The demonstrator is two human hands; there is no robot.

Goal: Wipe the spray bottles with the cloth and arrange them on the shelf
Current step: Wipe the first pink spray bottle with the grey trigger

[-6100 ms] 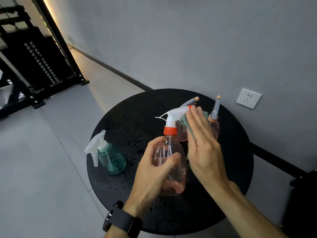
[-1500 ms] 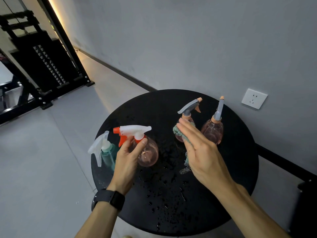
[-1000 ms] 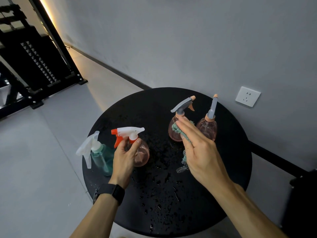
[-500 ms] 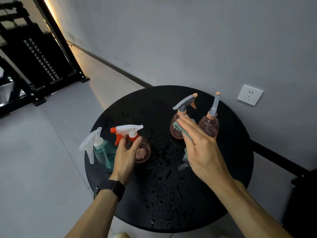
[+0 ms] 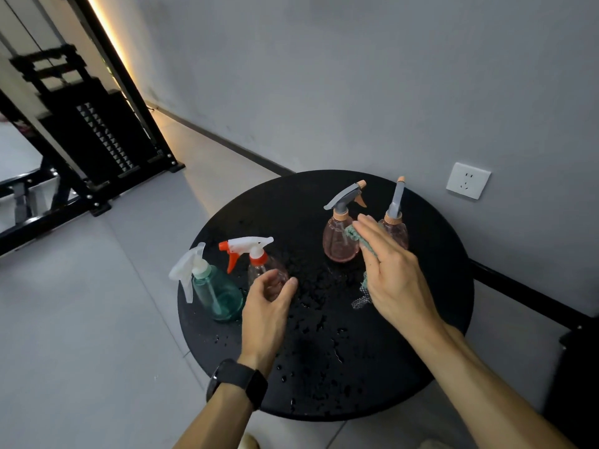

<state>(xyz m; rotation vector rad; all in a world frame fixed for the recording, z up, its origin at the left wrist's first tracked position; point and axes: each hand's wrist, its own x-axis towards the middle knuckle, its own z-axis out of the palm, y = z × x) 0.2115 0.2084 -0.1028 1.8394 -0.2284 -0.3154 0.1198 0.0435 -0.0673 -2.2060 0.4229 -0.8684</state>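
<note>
Spray bottles, four of them, stand on the round black table (image 5: 324,384), whose top is wet with many water drops. From the grip: the right hand (image 5: 393,277) holds a teal woven cloth (image 5: 358,238) under its nearly straight fingers, the cloth's upper end just beside the rosy clear bottle with grey trigger (image 5: 340,236), while a loose corner hangs down near the wrist. It seems the cloth is kept flat on the fingers so that a wide surface can rub the next bottle. The left hand (image 5: 267,303), with a black watch (image 5: 238,380) on the wrist, has its fingers loosely curled and apart, just in front of the pink clear bottle with white and red sprayer (image 5: 256,264); I cannot tell if the fingertips touch the bottle, but they do not grip it. This bottle stands just beside the teal bottle with pale translucent trigger (image 5: 215,293), as a pair near the table's left edge. Behind the right hand stands the second rosy bottle with a tall grey nozzle (image 5: 396,218), close to the grey wall, where a white socket (image 5: 467,180) is mounted. No shelf for arranging is plainly in view.
</note>
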